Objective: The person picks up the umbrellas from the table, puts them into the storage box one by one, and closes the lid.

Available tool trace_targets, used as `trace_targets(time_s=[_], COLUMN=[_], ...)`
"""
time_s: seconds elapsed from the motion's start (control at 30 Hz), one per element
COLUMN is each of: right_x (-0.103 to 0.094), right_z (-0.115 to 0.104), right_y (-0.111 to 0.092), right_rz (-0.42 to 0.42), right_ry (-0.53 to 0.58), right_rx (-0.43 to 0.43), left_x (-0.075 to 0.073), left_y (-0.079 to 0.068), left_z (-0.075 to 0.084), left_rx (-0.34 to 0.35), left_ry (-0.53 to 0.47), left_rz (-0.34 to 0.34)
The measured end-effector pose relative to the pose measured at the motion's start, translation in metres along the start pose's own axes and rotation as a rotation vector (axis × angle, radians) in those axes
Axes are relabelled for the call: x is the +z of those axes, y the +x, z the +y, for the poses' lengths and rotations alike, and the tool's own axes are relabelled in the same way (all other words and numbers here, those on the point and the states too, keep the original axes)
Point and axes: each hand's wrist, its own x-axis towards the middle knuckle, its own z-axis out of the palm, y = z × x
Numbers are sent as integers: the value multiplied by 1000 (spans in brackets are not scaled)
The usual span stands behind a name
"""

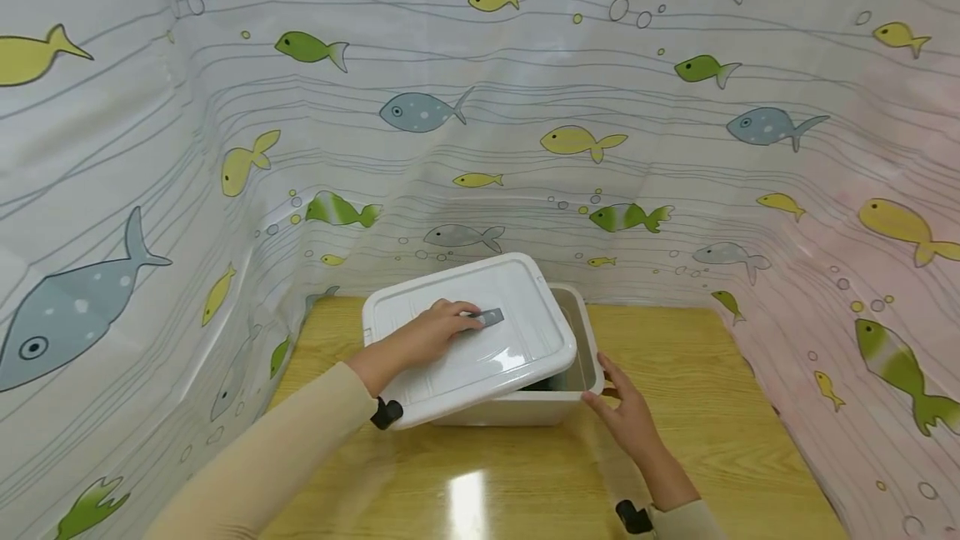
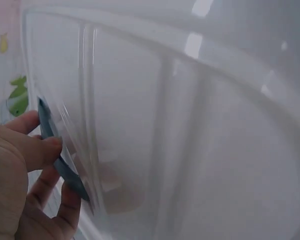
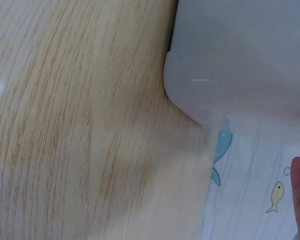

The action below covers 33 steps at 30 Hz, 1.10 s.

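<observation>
A white plastic lid (image 1: 480, 348) lies tilted and askew over a white storage box (image 1: 510, 413), leaving the box's right end uncovered. My left hand (image 1: 431, 332) pinches the grey-blue handle (image 2: 65, 170) in the middle of the lid, thumb on one side and fingers on the other. At the box's front right corner, my right hand (image 1: 626, 415) touches the rim with its thumb and fingers spread. Its fingers look fairly straight in the right wrist view, where only a few show at the edge. Something dark (image 1: 553, 383) shows inside the box, mostly hidden by the lid.
The box stands on a light wood table (image 1: 675, 373). A white curtain (image 1: 510, 107) printed with fish surrounds the table at the back and on both sides. Black straps (image 1: 633, 517) circle the wrists.
</observation>
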Motion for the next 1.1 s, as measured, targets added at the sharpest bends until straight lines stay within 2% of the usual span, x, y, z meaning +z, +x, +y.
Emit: trace_targets(time_s=[0.13, 0.27, 0.37, 0.5, 0.67, 0.87, 1.03, 1.1], right_x=[-1, 0, 1, 3, 2, 1, 1, -2], right_z=[2, 2, 0, -3, -5, -2, 0, -12], right_y=[1, 1, 1, 1, 1, 1, 1, 1], right_rz=[2, 0, 5, 33, 60, 58, 61, 58], right_ry=[-1, 9, 20, 40, 58, 74, 100, 113], right_rx=[10, 12, 10, -12, -9, 22, 3, 11], left_x=[-1, -2, -4, -7, -7, 0, 3, 3], left_y=[12, 24, 32, 42, 51, 56, 59, 61], left_z=[5, 11, 15, 20, 24, 28, 31, 33], left_rx=[-1, -41, -56, -59, -72, -65, -75, -79], left_ry=[47, 96, 138, 183, 179, 186, 201, 201], left_rz=[-94, -200, -251, -275, -287, -316, -319, -323])
